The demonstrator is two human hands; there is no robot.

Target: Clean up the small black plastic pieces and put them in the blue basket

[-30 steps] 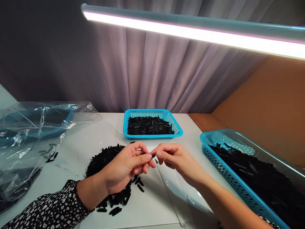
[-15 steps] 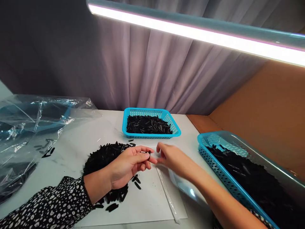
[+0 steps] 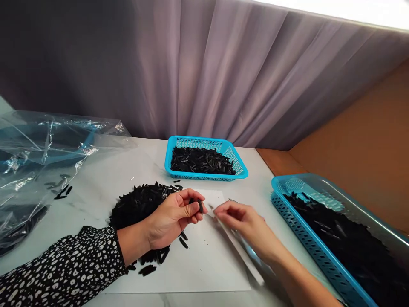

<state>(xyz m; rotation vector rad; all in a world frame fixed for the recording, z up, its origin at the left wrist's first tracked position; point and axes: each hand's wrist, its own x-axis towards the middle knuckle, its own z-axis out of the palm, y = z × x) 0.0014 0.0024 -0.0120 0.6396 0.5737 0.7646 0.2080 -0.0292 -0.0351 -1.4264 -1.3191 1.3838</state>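
Note:
My left hand [image 3: 174,217] is closed, pinching a few slim black pieces [image 3: 200,205] between thumb and fingers. They are elongated, and their exact kind I cannot make out. Beneath and behind this hand spreads a heap of the same black pieces [image 3: 137,204], partly hidden by the wrist. My right hand [image 3: 241,217] grips the upper part of a long, narrow whitish strip [image 3: 243,251], which slants down to the lower right. The strip's top end points toward the left fingertips, a small gap away. White paper [image 3: 207,273] lies under both hands.
Behind the hands stands a blue basket [image 3: 172,174] holding black pieces. A larger blue basket [image 3: 297,238] with more of them is at right, with clear plastic over it. A clear plastic bag [image 3: 64,145] covers the left side, and stray pieces [image 3: 65,191] lie beside it.
My right hand has taken hold of the whitish strip, which lay on the paper, and raised its upper end. My left hand keeps its pinch. The view has tilted down slightly.

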